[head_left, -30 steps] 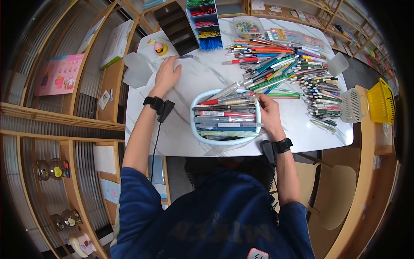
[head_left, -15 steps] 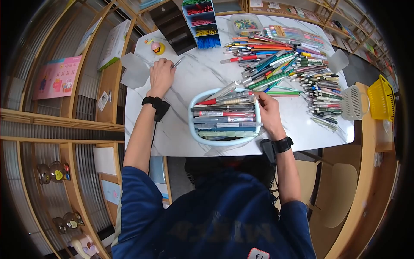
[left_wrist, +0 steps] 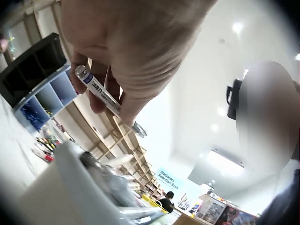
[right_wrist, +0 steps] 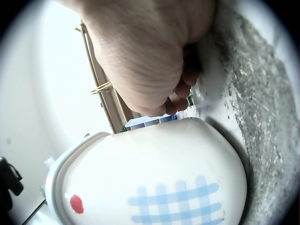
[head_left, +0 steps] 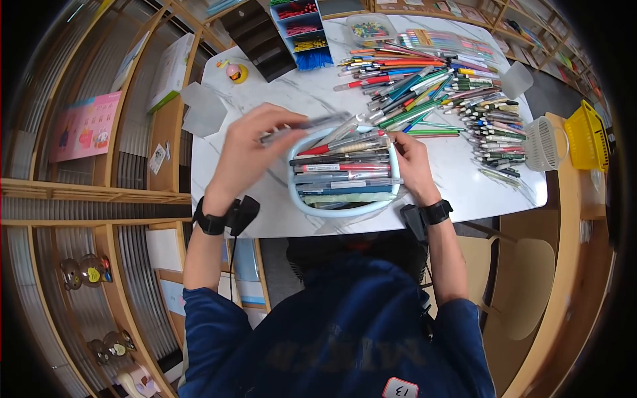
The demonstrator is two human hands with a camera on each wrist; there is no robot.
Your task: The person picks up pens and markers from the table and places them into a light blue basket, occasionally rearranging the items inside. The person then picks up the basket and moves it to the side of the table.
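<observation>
My left hand pinches a clear-barrelled pen between thumb and fingers. It hovers at the left rim of a white storage box with a pale blue rim. Blurred in the head view, the pen lies nearly level above the box's far left side. Several pens fill the box, lying mostly crosswise. At the far right corner, my right hand holds the box rim with curled fingers; its thumb is hidden in the right wrist view. A blue check pattern and a red spot mark the box's outer wall.
A large spread of pens and pencils covers the table's right half. Behind stand a blue compartment rack and a dark rack. A white basket and a yellow basket are at the right edge.
My left hand has picked up the pen from the table near the dark rack and brought it right and nearer, to the box. The right hand stays at the rim.
</observation>
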